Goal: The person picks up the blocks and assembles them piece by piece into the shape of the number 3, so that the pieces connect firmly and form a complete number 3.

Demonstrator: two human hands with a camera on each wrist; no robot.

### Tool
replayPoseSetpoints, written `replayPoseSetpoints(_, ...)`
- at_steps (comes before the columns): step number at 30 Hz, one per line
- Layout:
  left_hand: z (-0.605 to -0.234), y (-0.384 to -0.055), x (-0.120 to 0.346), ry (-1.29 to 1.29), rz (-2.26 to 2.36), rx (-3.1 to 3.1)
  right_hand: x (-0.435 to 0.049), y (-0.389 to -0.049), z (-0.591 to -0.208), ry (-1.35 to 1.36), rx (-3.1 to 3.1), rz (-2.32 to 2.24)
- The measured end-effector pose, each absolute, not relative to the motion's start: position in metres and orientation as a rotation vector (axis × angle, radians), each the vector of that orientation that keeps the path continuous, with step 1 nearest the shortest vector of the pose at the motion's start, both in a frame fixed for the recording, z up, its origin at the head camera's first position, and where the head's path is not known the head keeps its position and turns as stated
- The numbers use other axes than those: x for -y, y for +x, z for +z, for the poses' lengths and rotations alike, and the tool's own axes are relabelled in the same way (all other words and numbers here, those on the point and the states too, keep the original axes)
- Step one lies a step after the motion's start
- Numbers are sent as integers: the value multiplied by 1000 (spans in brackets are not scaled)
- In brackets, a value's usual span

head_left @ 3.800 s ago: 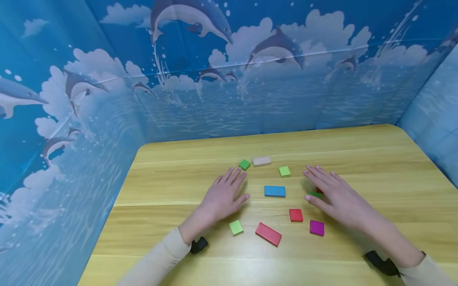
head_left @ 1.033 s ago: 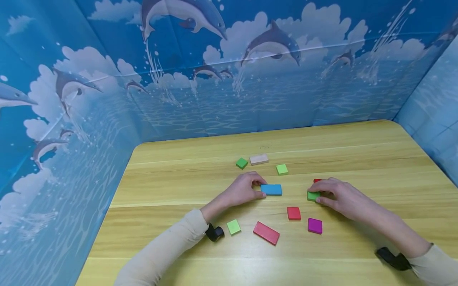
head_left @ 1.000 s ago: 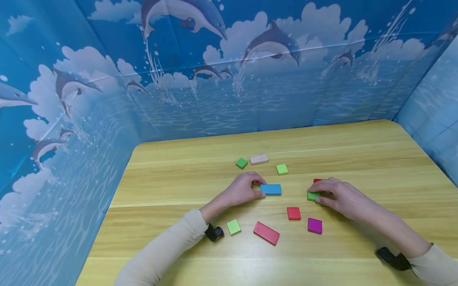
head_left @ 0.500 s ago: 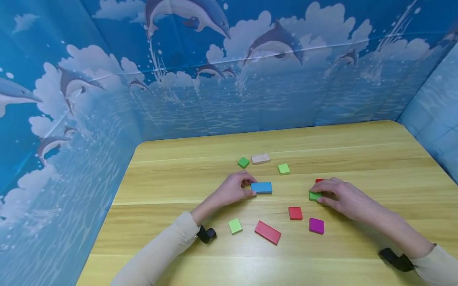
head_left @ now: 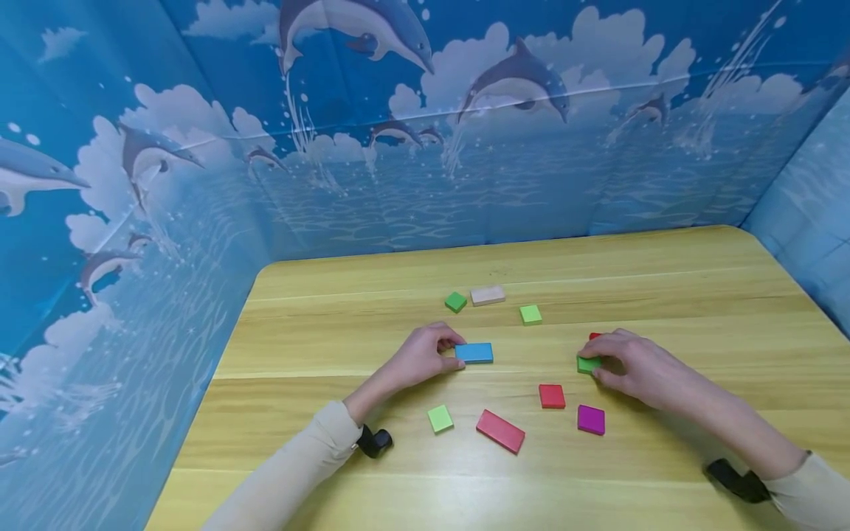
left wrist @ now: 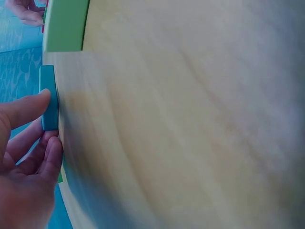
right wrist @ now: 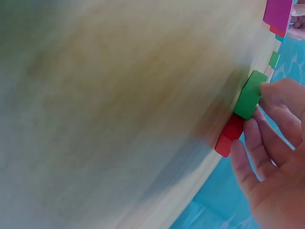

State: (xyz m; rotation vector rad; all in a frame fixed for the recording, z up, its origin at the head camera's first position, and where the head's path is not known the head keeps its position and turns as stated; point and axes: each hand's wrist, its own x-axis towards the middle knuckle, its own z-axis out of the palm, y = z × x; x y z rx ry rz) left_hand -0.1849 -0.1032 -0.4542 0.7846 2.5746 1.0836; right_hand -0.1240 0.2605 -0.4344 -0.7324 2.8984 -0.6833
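In the head view my left hand pinches the left end of a blue rectangular block, thumb on the near side and fingers on the far side. The left wrist view shows the thumb against the blue block, which lies close over the wood. Over on the right, my right hand holds a small green block between thumb and fingers. A red block peeks out behind those fingers, mostly hidden. From the right wrist, this red block appears right beside the green block, near the curled fingers.
Around the hands on the wooden table lie a green block, a pale block, light green blocks, a red square, a purple block and a long pinkish-red block. A dolphin-print curtain borders the table.
Both hands were flat and spread earlier, then took hold of the blue and green blocks. Over the last second my left hand has slid the blue block leftward; the right has stayed put.
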Motion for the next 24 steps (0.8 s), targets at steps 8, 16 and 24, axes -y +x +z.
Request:
replayPoseSetpoints(8,-455,-185,106,775,1096,-2573,-257,-126,-433,-745,-2905,-638)
replayPoseSetpoints(16,-457,-186,106,800,1105,-2575,-252,-130,-431,-791,-2953,-632)
replayPoseSetpoints(24,-458,-186,106,774,1112,-2565,-241,-136,-430,-846,-2901,-743)
